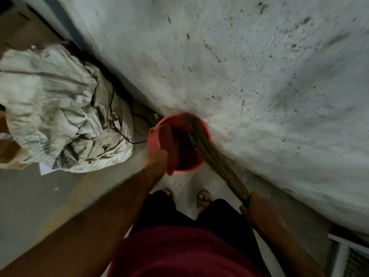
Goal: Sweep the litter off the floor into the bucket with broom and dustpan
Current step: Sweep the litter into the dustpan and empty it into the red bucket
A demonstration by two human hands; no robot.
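A red bucket (200,124) stands on the floor against a stained white wall, just ahead of my feet. My left hand (156,159) grips the handle of a red dustpan (166,137), which is tipped over the bucket's left rim. My right hand (252,202) grips a straw broom (215,158) near its green-bound end. The broom's bristle tips reach down into the bucket's mouth. Whatever lies inside the bucket is dark and blurred.
A large crumpled white sack (60,108) lies on the floor at the left, with a black cable (127,136) trailing from it towards the bucket. The speckled white wall (259,66) fills the right. A white grille (351,256) sits at the lower right corner. Brown cardboard (24,29) stands at the top left.
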